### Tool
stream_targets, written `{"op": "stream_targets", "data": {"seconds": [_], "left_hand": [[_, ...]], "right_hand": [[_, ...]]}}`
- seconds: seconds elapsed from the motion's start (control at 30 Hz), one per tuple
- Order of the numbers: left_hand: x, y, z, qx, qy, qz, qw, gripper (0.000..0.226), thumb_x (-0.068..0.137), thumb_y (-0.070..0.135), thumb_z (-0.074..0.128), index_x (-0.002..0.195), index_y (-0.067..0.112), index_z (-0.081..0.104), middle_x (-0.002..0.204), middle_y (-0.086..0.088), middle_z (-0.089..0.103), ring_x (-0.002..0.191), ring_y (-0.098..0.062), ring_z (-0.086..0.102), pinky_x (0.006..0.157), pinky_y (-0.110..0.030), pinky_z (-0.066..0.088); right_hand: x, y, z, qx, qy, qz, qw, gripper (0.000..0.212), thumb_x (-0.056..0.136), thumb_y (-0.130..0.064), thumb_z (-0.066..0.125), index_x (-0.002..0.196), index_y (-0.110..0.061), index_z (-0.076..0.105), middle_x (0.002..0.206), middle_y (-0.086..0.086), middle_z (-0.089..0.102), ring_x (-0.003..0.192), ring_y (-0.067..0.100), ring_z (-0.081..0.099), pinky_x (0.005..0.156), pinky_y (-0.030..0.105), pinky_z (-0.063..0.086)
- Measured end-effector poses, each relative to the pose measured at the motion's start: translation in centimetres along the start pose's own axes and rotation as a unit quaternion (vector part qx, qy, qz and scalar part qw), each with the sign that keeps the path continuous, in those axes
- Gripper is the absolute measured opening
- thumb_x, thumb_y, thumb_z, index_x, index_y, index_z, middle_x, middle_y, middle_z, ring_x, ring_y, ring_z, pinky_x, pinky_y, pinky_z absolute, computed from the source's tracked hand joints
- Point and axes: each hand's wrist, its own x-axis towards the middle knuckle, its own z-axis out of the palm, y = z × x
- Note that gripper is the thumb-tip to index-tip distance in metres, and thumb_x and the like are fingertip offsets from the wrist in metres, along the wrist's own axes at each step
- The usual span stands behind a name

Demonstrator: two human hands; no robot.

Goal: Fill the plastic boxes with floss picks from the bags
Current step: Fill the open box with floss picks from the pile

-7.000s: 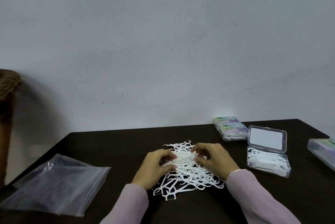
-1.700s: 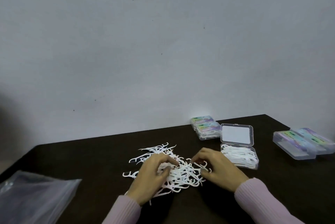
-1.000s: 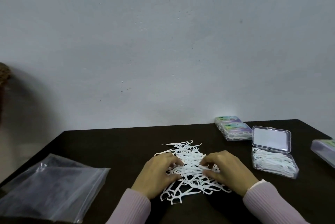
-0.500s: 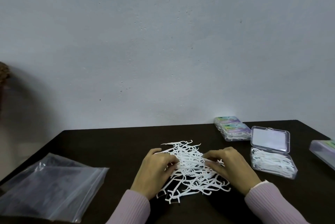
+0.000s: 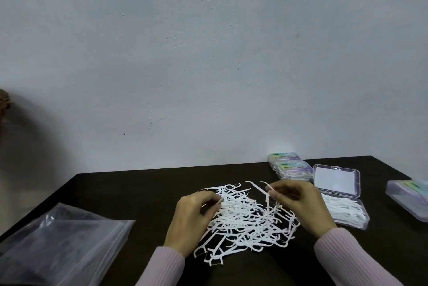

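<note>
Two hands are working a tangled pile of floss picks (image 5: 245,216) on the surface: right hand (image 5: 301,204) pinching several picks, left hand (image 5: 192,214) gripping others. Interlocked picks risk snagging and scattering short of the open box (image 5: 342,211).

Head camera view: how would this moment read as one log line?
left hand: on loose white plastic floss picks | right hand: pinching picks | open clear plastic box: part-filled | dark table

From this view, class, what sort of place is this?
Probably a small hand-packing workstation: a dark brown table against a bare grey wall, loose white plastic floss picks, clear plastic boxes.
</note>
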Motion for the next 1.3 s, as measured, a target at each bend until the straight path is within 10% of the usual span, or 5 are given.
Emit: {"op": "stream_targets", "data": {"seconds": [0.53, 1.3], "left_hand": [[3.6, 7.6, 8.8, -0.242, 0.012, -0.081, 0.967, 0.014, 0.08, 0.008, 0.072, 0.085, 0.02, 0.073, 0.079, 0.007, 0.072, 0.077, -0.009, 0.068, 0.071, -0.026, 0.057], [6.0, 12.0, 19.5, -0.118, -0.094, 0.033, 0.988, 0.017, 0.083, 0.026, 0.07, 0.1, 0.028, 0.073, 0.095, 0.013, 0.063, 0.092, 0.0, 0.055, 0.085, -0.014, 0.044]], "right_hand": [[0.7, 4.2, -9.1, 0.083, 0.267, 0.182, 0.943, 0.023, 0.082, -0.006, 0.063, 0.104, -0.011, 0.065, 0.099, 0.007, 0.066, 0.088, 0.016, 0.057, 0.081, 0.03, 0.044], [1.1, 6.2, -10.3, 0.171, 0.394, 0.229, 0.874, 0.021, 0.083, -0.005, 0.062, 0.103, -0.009, 0.063, 0.092, 0.006, 0.062, 0.083, 0.014, 0.058, 0.064, 0.017, 0.042]]}}
